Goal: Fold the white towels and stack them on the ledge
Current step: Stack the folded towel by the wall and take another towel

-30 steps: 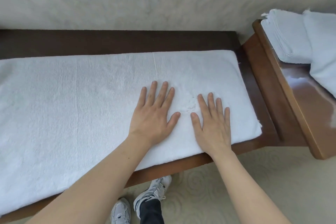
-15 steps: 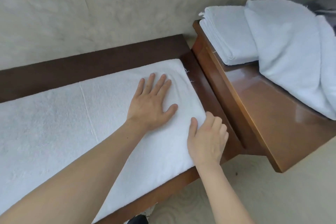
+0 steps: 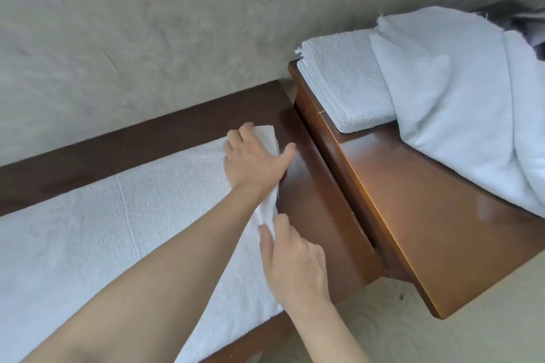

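The left hand (image 3: 253, 160) lies over the far right corner of the white towel (image 3: 118, 230), its fingers curled down over the towel's short end and its thumb stretched out to the right onto the dark wood. It appears to grip the edge there, though the fingertips are hidden under the cloth fold. The right hand (image 3: 292, 259) is nearer the camera on the same short end, thumb and fingers pinching the towel's edge, which is lifted into a small bunched ridge between the two hands.

The towel itself is spread long and flat along the dark wooden bench (image 3: 124, 138), running off the left side of the view, with a faint crease line across it partway along. Its right end stops just short of the bench's end.

Just beside the bench on the right stands the higher, glossy brown ledge (image 3: 418, 215). On its far end, against the wall, sits a folded white towel stack (image 3: 345, 88), its layered edges facing left. Touching and partly overlapping that stack on the right is a loose heap of unfolded white towels (image 3: 460, 103), draped across the ledge top. Behind everything is a pale textured wall (image 3: 177, 23), and pale patterned carpet (image 3: 413, 333) shows below the ledge.
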`<state>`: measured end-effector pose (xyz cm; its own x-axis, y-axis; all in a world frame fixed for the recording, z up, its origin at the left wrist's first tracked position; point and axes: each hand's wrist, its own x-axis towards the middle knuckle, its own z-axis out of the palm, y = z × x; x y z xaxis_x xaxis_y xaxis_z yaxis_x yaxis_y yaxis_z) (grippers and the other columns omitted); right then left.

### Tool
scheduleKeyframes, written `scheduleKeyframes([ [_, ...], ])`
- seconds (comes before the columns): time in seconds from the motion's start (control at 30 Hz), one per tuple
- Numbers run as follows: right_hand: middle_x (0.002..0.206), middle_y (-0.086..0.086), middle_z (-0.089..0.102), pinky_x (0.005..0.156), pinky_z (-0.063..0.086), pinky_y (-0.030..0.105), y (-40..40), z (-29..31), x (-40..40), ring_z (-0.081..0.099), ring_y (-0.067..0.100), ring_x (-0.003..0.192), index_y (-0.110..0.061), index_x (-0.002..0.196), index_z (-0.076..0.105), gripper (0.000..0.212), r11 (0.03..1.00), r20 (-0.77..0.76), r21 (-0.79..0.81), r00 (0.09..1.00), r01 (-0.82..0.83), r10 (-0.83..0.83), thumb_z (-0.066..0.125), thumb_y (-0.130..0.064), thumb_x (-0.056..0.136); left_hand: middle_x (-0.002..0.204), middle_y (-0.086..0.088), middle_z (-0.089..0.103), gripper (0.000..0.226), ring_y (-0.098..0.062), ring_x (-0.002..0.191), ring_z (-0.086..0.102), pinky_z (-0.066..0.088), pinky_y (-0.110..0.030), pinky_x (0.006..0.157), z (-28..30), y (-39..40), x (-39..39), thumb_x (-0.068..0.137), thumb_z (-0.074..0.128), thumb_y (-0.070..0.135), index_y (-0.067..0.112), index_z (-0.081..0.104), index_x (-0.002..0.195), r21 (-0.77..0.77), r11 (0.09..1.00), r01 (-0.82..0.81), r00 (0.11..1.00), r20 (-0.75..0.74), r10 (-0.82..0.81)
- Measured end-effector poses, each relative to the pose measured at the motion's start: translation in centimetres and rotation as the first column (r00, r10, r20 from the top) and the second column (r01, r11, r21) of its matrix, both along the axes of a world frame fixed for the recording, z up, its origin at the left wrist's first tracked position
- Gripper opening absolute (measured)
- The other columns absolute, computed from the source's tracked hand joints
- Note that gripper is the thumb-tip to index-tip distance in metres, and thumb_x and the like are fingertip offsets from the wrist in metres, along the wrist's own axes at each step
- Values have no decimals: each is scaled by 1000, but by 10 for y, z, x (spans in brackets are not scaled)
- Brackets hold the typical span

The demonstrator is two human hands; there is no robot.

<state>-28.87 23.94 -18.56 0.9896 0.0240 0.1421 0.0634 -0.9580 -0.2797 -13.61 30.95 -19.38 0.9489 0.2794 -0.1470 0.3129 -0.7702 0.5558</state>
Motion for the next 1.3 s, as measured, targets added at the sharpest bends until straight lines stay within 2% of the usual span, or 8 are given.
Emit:
scheduleKeyframes([
  [0.13,50,-9,44,34,29,22,18,10,-7,44,10,33,-19,83,57,36,998,16,-14,997,-69,69,39,-43,101,129,-7,56,78,-25,114,57,46,-30,85,13,32,11,79,72,42,15,35,143,-310,943,-119,987,-143,78],
  [0.3,49,-8,46,36,28,22,54,20,-14,44,13,33,-18,81,58,37,986,36,28,986,-163,162,39,-45,100,78,6,58,25,-9,67,50,39,-18,59,27,95,-8,87,59,22,4,65,103,-700,630,-337,937,-185,296],
  [0.37,49,-8,46,37,27,23,73,25,-19,44,14,33,-18,81,60,38,978,41,36,978,-206,205,39,-45,99,74,-1,58,15,-15,69,55,46,-25,58,32,124,-21,91,55,19,7,64,88,-795,483,-368,923,-248,295],
  [0.57,50,-9,42,36,29,23,153,36,-49,39,11,34,-17,80,61,39,954,42,57,956,-293,291,40,-44,99,104,-9,73,48,-28,97,70,57,-37,77,31,238,-77,96,44,45,8,72,109,-915,20,-403,899,-392,196],
  [0.67,51,-9,43,36,29,22,195,38,-68,40,11,35,-17,81,62,38,945,43,66,947,-320,318,41,-43,98,119,-6,72,74,-24,112,68,51,-38,94,34,284,-106,88,47,75,13,69,122,-905,205,-373,925,-346,154],
  [0.8,50,-7,42,37,24,22,253,48,-94,40,13,33,-16,77,65,39,935,46,6,934,-355,354,42,-42,96,113,-6,74,41,-25,104,72,58,-34,81,44,329,-142,88,76,37,14,64,119,-865,422,-272,962,-229,152],
  [1.0,51,-7,41,35,25,24,340,63,-126,39,12,34,-18,74,64,54,917,95,28,914,-397,393,28,-44,105,113,-8,74,23,-28,102,72,59,-30,74,65,415,-183,90,74,34,26,71,111,-930,312,-194,968,-130,217],
  [1.3,52,-10,43,36,25,21,456,63,-172,41,9,34,-20,82,53,32,863,-32,16,862,-506,506,41,-46,96,111,-13,74,33,-32,100,72,59,-35,74,43,538,-244,85,78,39,19,72,111,-921,258,-292,906,-181,382],
])
